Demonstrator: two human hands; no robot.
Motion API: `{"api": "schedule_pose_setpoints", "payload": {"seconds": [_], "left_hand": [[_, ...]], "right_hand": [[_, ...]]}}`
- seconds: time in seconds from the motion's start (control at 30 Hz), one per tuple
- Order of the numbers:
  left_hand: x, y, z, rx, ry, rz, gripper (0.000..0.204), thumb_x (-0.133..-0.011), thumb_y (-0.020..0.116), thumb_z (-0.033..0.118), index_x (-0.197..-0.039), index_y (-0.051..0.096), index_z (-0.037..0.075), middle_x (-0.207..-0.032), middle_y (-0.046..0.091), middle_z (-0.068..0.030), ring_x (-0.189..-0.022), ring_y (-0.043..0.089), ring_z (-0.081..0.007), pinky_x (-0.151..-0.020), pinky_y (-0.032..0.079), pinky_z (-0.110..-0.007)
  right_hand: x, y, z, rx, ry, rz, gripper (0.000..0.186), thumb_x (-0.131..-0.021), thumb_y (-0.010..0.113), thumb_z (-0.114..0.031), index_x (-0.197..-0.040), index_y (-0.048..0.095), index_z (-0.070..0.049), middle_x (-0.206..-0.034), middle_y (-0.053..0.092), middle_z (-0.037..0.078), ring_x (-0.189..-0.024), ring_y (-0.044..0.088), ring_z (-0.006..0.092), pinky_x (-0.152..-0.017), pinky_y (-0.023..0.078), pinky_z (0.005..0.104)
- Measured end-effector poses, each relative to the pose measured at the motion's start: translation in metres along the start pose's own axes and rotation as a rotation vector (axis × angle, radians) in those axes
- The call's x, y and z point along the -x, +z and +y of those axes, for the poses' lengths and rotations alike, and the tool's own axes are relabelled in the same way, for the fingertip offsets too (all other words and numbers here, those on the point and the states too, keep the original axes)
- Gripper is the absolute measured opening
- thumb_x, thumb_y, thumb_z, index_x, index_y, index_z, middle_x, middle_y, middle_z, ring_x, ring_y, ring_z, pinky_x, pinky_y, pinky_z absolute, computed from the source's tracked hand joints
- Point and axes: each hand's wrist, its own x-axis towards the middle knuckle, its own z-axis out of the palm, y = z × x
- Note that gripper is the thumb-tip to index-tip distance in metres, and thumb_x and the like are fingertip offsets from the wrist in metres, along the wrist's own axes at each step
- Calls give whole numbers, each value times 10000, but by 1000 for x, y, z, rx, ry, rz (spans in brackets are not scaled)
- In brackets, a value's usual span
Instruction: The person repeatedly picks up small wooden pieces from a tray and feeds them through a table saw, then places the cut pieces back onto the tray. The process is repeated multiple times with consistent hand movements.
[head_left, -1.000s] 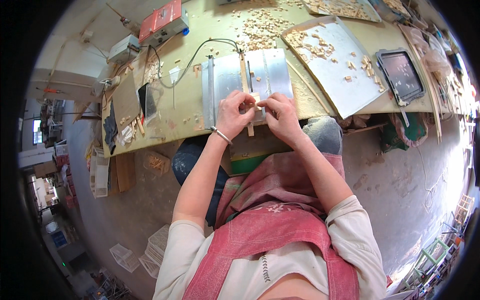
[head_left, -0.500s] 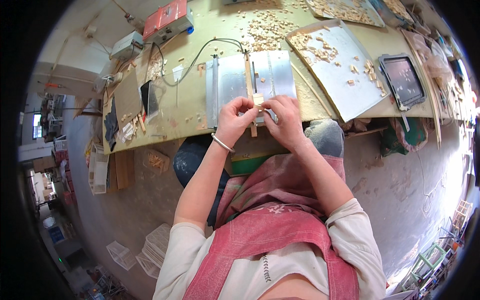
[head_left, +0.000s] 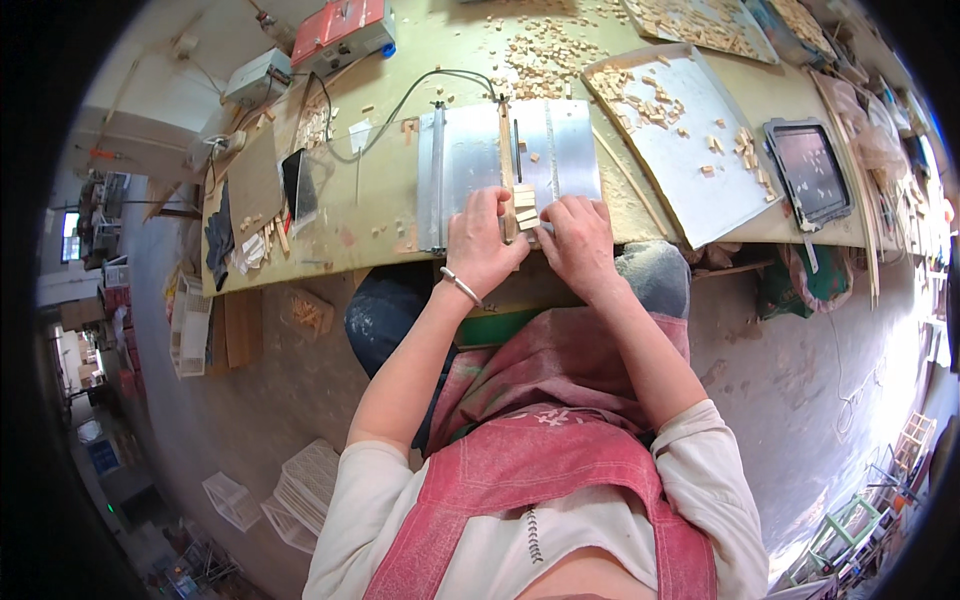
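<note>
A short row of small pale wooden blocks (head_left: 525, 197) lies on the metal plate (head_left: 466, 150), along the right side of a wooden strip (head_left: 506, 140). My left hand (head_left: 482, 243) is left of the row, its thumb and forefinger apart, close against the strip. On the other side, my right hand (head_left: 580, 245) has its fingers curled and its fingertips at the nearest block, which sits slightly tilted. The grip of the right fingertips is partly hidden. Ahead of the row, a dark narrow slot or blade (head_left: 517, 150) runs along the plate, with a loose block (head_left: 535, 158) beside it.
A large tray (head_left: 690, 140) with scattered blocks lies to the right, beside a dark framed panel (head_left: 810, 170). More blocks (head_left: 540, 55) are heaped behind the plate. At the far left are a red metal box (head_left: 343, 38), a black cable (head_left: 400, 105) and a dark glove (head_left: 220, 245).
My hands have moved apart from their pinch over the blocks. More of the row shows between them now, and my left fingers have spread.
</note>
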Motion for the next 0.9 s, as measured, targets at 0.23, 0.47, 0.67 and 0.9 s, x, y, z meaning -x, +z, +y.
{"api": "schedule_pose_setpoints", "payload": {"seconds": [0.23, 0.47, 0.67, 0.9], "left_hand": [[-11, -3, 5, -46, -39, -25, 555, -782, 800, 185, -1267, 560, 66, -1063, 642, -140, -959, 661, -367, -840, 519, -502], [-18, -6, 8, -87, -39, -115, 570, -773, 782, 199, -1288, 567, 86, -1218, 640, -142, -1139, 637, -365, -934, 489, -505], [-23, -9, 9, -118, -63, -167, 581, -774, 766, 202, -1311, 572, 97, -1243, 632, -135, -1162, 628, -361, -948, 482, -502], [-21, -5, 5, -126, 33, -82, 516, -791, 745, 189, -1279, 591, 125, -1122, 623, -118, -1000, 659, -345, -881, 497, -500]], "right_hand": [[-3, 5, 2, -56, 41, 23, 114, -858, 761, -160, -912, 678, -104, -917, 633, 81, -954, 632, 303, -901, 451, 456], [-10, 12, 9, 21, 50, -15, 122, -848, 729, -128, -964, 703, -99, -956, 638, 89, -964, 630, 315, -907, 449, 462], [-14, 15, 11, 22, 96, 46, 136, -834, 734, -130, -966, 711, -101, -956, 634, 83, -983, 625, 307, -896, 448, 465], [-15, 16, 9, 4, 53, 8, 127, -845, 724, -115, -972, 731, -113, -957, 635, 76, -975, 629, 303, -886, 454, 462]]}}
